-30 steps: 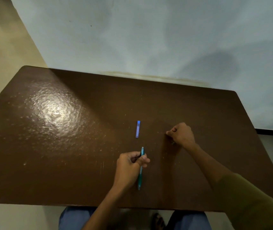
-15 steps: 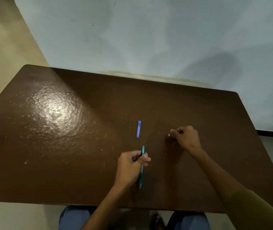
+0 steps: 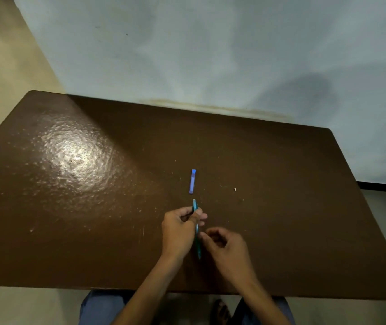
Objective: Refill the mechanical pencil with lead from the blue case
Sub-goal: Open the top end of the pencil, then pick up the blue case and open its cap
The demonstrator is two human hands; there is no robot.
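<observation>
Both hands (image 3: 201, 235) on pencil (image 3: 196, 231)

Case (image 3: 193, 181) lies on table (image 3: 70, 207), just beyond pencil (image 3: 196, 227).

No readable text anywhere

Brown surface (image 3: 281, 219): blue case (image 3: 193, 181) lying mid-surface; small white cap (image 3: 235, 189) to its right, apart. Left hand (image 3: 180, 228) gripping teal mechanical pencil (image 3: 196, 231) near front edge; right hand (image 3: 228, 248) half-curled beside the pencil's lower barrel.
</observation>
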